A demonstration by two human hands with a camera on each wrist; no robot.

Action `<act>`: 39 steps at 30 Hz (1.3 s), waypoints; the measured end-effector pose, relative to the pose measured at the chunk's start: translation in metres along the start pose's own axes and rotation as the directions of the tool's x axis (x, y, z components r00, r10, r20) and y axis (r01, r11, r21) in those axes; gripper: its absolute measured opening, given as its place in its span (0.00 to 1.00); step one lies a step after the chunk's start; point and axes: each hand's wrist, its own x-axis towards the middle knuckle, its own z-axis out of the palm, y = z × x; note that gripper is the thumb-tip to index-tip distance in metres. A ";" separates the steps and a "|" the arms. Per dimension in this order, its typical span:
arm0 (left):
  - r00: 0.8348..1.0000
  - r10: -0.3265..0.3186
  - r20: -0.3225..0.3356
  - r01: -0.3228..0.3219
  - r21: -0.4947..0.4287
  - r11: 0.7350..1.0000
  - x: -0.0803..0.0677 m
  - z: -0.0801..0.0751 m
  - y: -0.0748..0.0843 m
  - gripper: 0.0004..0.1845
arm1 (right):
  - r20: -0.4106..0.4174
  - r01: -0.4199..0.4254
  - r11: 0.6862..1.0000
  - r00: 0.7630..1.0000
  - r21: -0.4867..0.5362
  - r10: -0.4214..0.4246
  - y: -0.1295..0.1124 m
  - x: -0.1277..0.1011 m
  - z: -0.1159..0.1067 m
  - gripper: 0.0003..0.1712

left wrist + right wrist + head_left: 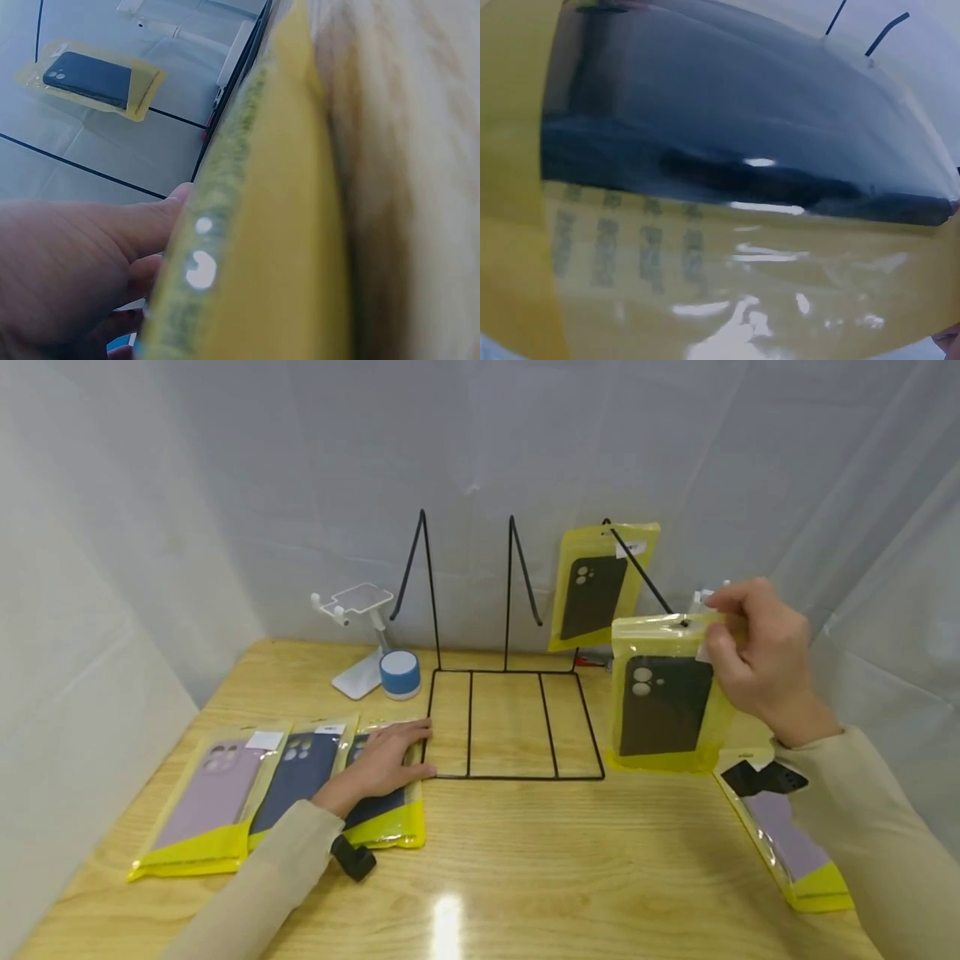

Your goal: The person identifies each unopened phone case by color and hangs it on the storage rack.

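My right hand (765,652) pinches the top right corner of a bagged dark phone case (666,706), in a clear and yellow pouch. The pouch's top hole is at the front tip of the right hook of a black wire rack (517,672). In the right wrist view this phone case (705,105) fills most of the picture. Farther back on that hook hangs another bagged dark phone case (592,597). My left hand (382,760) lies over a bagged navy phone case (386,810), its fingertips and thumb at the rack's left base bar.
Left of the rack lie a bagged blue phone case (300,772) and bagged lilac phone case (206,797). A white phone stand (360,672) and blue-and-white cylinder (400,674) stand behind them. Near my right forearm lies another bagged lilac phone case (783,831). White cloth (465,452) hangs behind.
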 end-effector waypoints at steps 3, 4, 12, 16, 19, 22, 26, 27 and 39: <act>1.000 -0.001 0.002 0.001 -0.003 1.000 0.000 0.000 0.000 0.30 | 0.061 0.004 1.000 0.998 -0.014 -0.003 0.003 0.001 0.000 0.16; 1.000 -0.002 0.003 0.002 -0.005 1.000 -0.001 0.000 0.000 0.30 | 0.086 0.005 1.000 0.996 -0.011 -0.004 0.004 0.001 -0.001 0.15; 1.000 -0.001 -0.004 0.001 -0.004 1.000 -0.001 0.000 -0.001 0.30 | 0.305 -0.079 0.996 0.950 0.038 0.064 0.012 0.009 -0.004 0.13; 1.000 0.003 -0.009 -0.003 0.004 1.000 -0.002 -0.001 -0.001 0.30 | 0.433 -0.224 0.973 0.883 0.052 0.180 0.014 0.014 -0.006 0.11; 1.000 0.006 -0.010 -0.006 0.006 1.000 -0.002 -0.002 -0.001 0.30 | 0.505 -0.328 0.941 0.828 0.081 0.245 0.018 0.019 -0.005 0.12; 1.000 0.008 -0.010 -0.007 0.005 1.000 -0.002 -0.002 -0.001 0.30 | 0.541 -0.371 0.923 0.799 0.098 0.263 0.023 0.025 -0.002 0.13; 1.000 0.006 -0.014 -0.006 0.003 1.000 -0.003 -0.002 -0.002 0.29 | 0.556 -0.383 0.918 0.787 0.101 0.267 0.031 0.031 0.004 0.14; 1.000 0.005 -0.015 -0.005 0.003 1.000 -0.003 -0.002 -0.002 0.29 | 0.557 -0.387 0.916 0.786 0.103 0.269 0.033 0.033 0.006 0.14; 1.000 0.006 -0.012 -0.006 0.000 1.000 -0.004 -0.001 -0.003 0.30 | 0.560 -0.453 0.890 0.752 0.056 0.347 0.053 0.047 0.032 0.15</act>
